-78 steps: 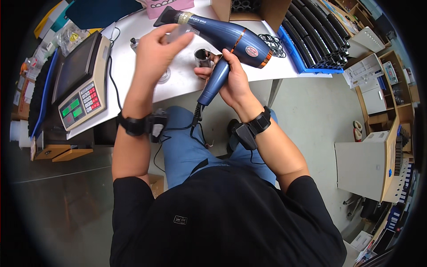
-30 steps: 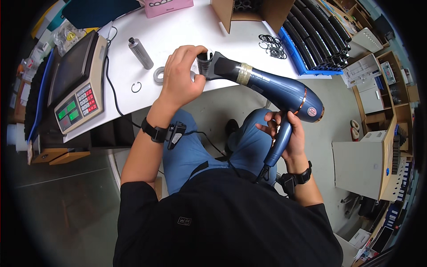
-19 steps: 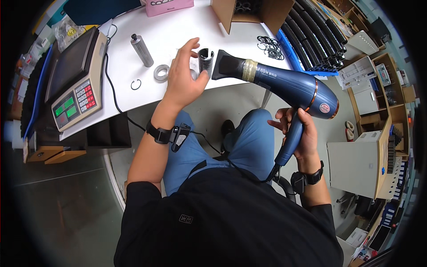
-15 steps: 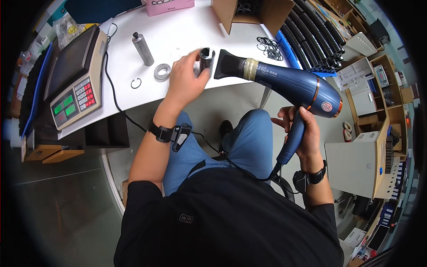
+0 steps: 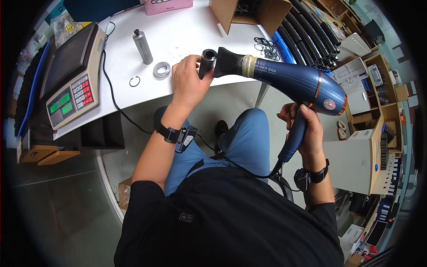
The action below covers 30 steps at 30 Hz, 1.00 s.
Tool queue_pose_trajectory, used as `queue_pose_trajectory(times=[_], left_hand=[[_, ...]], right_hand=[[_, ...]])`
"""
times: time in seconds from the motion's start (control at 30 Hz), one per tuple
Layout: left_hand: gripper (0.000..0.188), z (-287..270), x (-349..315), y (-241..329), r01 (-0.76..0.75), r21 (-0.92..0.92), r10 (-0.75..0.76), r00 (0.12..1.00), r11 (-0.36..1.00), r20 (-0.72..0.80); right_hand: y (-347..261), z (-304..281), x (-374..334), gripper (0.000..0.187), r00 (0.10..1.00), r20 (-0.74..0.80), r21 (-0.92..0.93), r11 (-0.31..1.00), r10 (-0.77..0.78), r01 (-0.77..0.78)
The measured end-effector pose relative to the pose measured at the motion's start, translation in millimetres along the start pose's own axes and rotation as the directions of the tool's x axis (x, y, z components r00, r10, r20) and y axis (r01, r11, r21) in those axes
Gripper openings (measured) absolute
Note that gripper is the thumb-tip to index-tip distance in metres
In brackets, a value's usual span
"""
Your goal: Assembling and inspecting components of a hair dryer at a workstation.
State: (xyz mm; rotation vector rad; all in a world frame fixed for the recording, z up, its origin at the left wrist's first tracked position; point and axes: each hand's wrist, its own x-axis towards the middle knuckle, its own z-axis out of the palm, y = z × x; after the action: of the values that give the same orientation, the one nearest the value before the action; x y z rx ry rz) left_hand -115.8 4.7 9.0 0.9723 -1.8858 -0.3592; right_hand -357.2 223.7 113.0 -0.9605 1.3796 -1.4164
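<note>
My left hand [image 5: 189,80] grips a short dark tube [image 5: 207,64] upright at the table's front edge, its open end facing up. In my right hand [image 5: 307,127] is the handle of a dark blue hair dryer [image 5: 293,84], held level over the gap in front of the table. The dryer's black flat nozzle, taped on at its base, points left and sits right beside the tube. Left of my left hand lie a grey ring [image 5: 162,70] and a thin open snap ring [image 5: 134,81]. Behind them stands a grey metal cylinder [image 5: 143,46] with a black knob.
A digital scale [image 5: 73,75] stands on the table's left, its cable [image 5: 110,84] hanging over the edge. Several black snap rings [image 5: 267,48] lie at the right, near an open cardboard box [image 5: 249,20] and a blue tray [image 5: 284,46] of black tubes [image 5: 309,33]. Shelves fill the far right.
The tube has turned slightly in my left hand, and its opening now shows as round. The dryer's nozzle sits closer to it. The view has shifted a little.
</note>
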Motion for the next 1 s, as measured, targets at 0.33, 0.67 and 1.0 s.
queue_pose_trajectory(times=[0.33, 0.67, 1.0], left_hand=[[0.042, -2, -9, -3, -0.045, 0.049, 0.048, 0.997, 0.998, -0.056], [0.039, 1, -12, -5, -0.03, 0.056, 0.037, 0.991, 0.998, -0.129], [0.042, -3, -11, -2, -0.107, 0.056, 0.115, 0.981, 0.993, -0.158]], right_hand=[[-26, 5, 1, 0.036, 1.0, -0.006, -0.111, 0.993, 0.025, -0.026], [-66, 8, 18, 0.036, 0.999, 0.004, -0.246, 0.969, 0.04, -0.038], [-84, 13, 30, 0.036, 0.999, -0.028, -0.332, 0.942, 0.043, -0.05]])
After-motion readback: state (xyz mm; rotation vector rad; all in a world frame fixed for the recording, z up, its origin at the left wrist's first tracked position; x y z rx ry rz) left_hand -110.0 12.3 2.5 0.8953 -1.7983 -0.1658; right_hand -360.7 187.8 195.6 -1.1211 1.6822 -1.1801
